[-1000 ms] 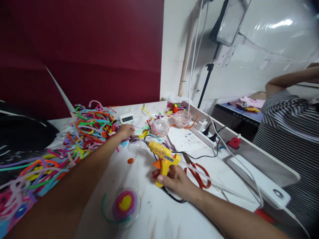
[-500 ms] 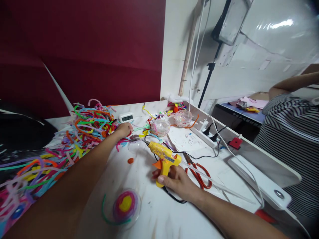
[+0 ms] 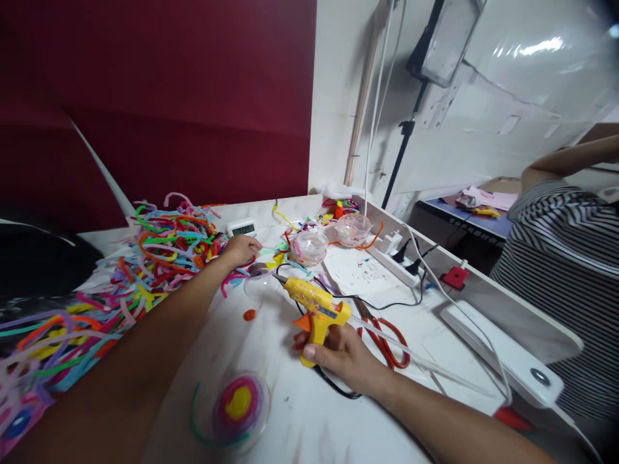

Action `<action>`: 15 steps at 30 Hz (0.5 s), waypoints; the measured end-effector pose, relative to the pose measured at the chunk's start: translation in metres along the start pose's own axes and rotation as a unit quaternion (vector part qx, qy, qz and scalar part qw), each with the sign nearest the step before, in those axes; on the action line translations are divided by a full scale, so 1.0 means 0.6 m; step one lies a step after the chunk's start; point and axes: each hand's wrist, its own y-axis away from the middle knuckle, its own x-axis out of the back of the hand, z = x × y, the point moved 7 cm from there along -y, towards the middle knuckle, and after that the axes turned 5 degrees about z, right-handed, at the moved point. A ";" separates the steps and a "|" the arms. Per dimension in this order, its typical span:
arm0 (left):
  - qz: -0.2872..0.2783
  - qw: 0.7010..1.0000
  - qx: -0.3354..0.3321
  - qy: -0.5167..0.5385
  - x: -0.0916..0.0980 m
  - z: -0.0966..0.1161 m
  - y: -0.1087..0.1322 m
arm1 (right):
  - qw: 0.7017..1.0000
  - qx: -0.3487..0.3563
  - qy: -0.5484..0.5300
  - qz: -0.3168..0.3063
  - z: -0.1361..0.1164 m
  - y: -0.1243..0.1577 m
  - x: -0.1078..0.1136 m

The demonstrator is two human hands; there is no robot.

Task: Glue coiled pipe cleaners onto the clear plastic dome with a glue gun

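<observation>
My right hand (image 3: 345,357) is wrapped round the handle of a yellow glue gun (image 3: 314,299), with its nozzle pointing left and a long clear glue stick (image 3: 420,361) trailing from its back. My left hand (image 3: 242,250) reaches over the far side of the table by loose pipe cleaners (image 3: 229,280). Its fingers are drawn together; whatever they hold is too small to make out. Close to the table's front lies a coiled disc (image 3: 239,403) of purple, pink and yellow in a clear round shell, with a green strand (image 3: 196,412) curving beside it. An orange dot (image 3: 249,315) lies between.
Pipe cleaners form a big heap (image 3: 178,238) on the left. Behind are a digital timer (image 3: 242,228) and clear bowls (image 3: 309,248). To the right are orange-handled scissors (image 3: 394,345), a power strip (image 3: 396,261) and cables. A person in a striped top (image 3: 556,258) stands at far right.
My left hand has shifted slightly, its fingers now reaching a little further right. The glue gun stays nearly in place in my right hand. The whole view has drifted slightly.
</observation>
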 end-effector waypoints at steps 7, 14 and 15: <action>0.000 0.999 -0.045 -0.002 -0.001 0.010 -0.010 | 1.000 -0.015 -0.012 0.008 0.001 0.000 0.002; 0.013 0.999 -0.048 -0.015 0.001 0.003 -0.015 | 1.000 -0.024 -0.014 0.008 0.002 0.002 0.000; 0.010 0.999 -0.046 -0.014 -0.001 0.002 -0.016 | 0.999 -0.027 -0.016 0.009 0.002 0.002 0.000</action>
